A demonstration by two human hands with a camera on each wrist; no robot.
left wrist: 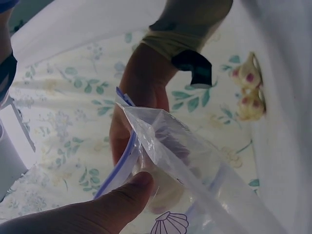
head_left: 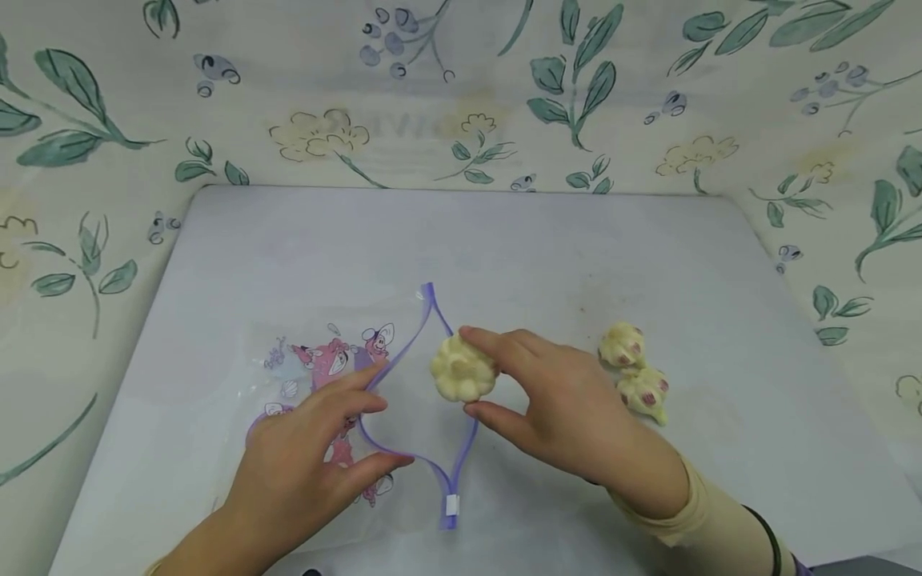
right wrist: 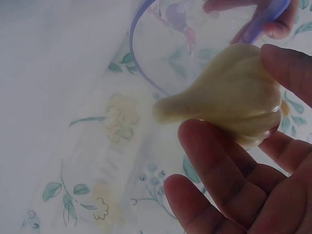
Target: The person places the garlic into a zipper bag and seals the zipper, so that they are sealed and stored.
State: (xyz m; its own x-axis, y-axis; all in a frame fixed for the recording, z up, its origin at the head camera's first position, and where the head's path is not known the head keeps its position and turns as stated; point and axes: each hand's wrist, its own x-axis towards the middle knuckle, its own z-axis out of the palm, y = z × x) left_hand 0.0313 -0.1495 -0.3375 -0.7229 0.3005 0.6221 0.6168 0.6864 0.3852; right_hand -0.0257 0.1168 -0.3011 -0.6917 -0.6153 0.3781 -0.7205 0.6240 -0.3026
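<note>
A pale garlic bulb (head_left: 463, 368) is pinched between the thumb and fingers of my right hand (head_left: 569, 404), over the mouth of a clear zip bag. Its long stem (right wrist: 170, 108) points away from the palm in the right wrist view. The bag's purple zip rim (head_left: 467, 448) gapes wide in a diamond shape. My left hand (head_left: 306, 448) holds the left side of this rim, fingers and thumb set apart along it. In the left wrist view the left thumb (left wrist: 129, 195) lies against the clear plastic (left wrist: 195, 161), and the bulb shows dimly behind it.
Two more garlic bulbs, one upper (head_left: 622, 346) and one lower (head_left: 643, 392), lie touching on the white table (head_left: 504, 232), right of my right hand. Pink and purple cartoon prints (head_left: 327, 356) cover the bag. A floral cloth (head_left: 432, 104) hangs behind the table's far edge.
</note>
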